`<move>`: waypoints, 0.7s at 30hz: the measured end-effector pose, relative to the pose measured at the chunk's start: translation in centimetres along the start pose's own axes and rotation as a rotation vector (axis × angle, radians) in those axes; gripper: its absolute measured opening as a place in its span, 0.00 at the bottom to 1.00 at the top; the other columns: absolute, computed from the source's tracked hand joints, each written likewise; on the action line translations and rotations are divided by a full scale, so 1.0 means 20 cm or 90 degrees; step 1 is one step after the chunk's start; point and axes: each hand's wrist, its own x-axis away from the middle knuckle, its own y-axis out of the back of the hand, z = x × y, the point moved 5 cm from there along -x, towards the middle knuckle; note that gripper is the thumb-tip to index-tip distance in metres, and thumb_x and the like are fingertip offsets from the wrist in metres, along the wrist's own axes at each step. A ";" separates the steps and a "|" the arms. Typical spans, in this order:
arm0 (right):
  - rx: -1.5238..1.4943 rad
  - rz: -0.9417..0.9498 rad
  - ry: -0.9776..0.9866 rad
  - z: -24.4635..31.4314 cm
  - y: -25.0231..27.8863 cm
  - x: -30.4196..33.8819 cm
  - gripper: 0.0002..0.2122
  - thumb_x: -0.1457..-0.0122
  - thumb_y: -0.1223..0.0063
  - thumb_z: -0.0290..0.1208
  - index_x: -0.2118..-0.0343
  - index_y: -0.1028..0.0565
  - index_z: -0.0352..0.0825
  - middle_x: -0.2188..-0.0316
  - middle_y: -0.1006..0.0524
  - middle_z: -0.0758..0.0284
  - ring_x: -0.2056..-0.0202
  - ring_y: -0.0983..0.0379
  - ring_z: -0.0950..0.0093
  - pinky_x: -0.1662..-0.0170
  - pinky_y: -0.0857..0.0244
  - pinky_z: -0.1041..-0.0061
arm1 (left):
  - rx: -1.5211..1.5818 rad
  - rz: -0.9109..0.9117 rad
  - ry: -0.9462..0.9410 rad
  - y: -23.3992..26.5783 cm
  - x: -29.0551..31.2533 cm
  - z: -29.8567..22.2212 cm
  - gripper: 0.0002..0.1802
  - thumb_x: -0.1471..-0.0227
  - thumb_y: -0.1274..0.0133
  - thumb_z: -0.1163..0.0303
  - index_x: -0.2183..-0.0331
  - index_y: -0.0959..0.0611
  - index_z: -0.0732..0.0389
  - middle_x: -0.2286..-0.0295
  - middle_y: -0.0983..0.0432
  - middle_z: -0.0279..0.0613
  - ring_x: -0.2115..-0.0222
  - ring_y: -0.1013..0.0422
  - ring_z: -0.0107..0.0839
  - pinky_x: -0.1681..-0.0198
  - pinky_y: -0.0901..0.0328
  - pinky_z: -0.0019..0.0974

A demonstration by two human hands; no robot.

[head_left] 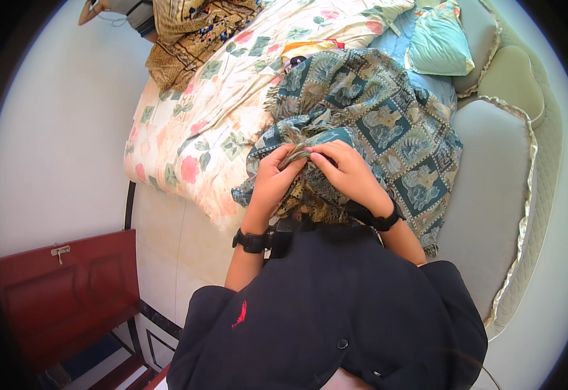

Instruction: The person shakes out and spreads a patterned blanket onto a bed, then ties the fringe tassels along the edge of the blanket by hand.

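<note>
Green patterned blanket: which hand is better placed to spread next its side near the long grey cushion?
Probably the right hand: it is nearer the grey cushion, while the left hand is farther away. Both seem to pinch the fringe.

1 head-worn fisheye view — looking steeply down, near the patterned throw (388, 123).

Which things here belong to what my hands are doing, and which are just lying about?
In use:
green patterned blanket
its fringe, pinched by left hand and right hand

Lying about:
floral quilt
brown patterned cloth
mint pillow
</note>
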 end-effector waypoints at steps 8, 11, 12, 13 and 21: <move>-0.456 -0.066 -0.236 -0.16 -0.09 0.04 0.06 0.44 0.51 0.31 0.72 0.29 0.34 0.74 0.27 0.75 0.74 0.36 0.88 0.70 0.45 0.88 | 0.135 -0.189 -0.022 0.15 0.02 0.03 0.09 0.47 0.52 0.70 0.65 0.28 0.65 0.75 0.25 0.41 0.74 0.28 0.25 0.67 0.34 0.25; -0.491 -0.081 -0.254 -0.16 -0.12 0.04 0.06 0.44 0.52 0.33 0.73 0.29 0.38 0.73 0.26 0.76 0.75 0.38 0.90 0.73 0.48 0.90 | 0.089 -0.219 -0.049 0.22 0.01 0.03 0.10 0.47 0.52 0.70 0.64 0.29 0.66 0.75 0.26 0.42 0.74 0.29 0.26 0.67 0.33 0.26; -0.508 -0.092 -0.263 -0.17 -0.12 0.05 0.06 0.44 0.52 0.33 0.74 0.29 0.38 0.73 0.25 0.75 0.76 0.38 0.89 0.73 0.48 0.90 | 0.079 -0.233 -0.047 0.24 0.02 0.03 0.13 0.47 0.52 0.67 0.63 0.28 0.67 0.75 0.25 0.40 0.73 0.29 0.24 0.68 0.34 0.25; -0.510 -0.096 -0.268 -0.19 -0.12 0.06 0.06 0.44 0.52 0.33 0.74 0.29 0.38 0.73 0.25 0.75 0.76 0.38 0.89 0.73 0.48 0.90 | 0.078 -0.230 -0.042 0.23 0.03 0.03 0.13 0.47 0.52 0.67 0.63 0.28 0.67 0.75 0.25 0.40 0.73 0.29 0.24 0.68 0.34 0.25; -0.476 -0.169 -0.237 -0.21 -0.05 0.18 0.05 0.44 0.52 0.31 0.74 0.30 0.37 0.73 0.25 0.73 0.75 0.37 0.88 0.72 0.45 0.88 | -0.163 -0.175 -0.031 0.11 0.18 0.09 0.15 0.50 0.49 0.72 0.59 0.26 0.64 0.66 0.26 0.40 0.71 0.29 0.25 0.68 0.35 0.25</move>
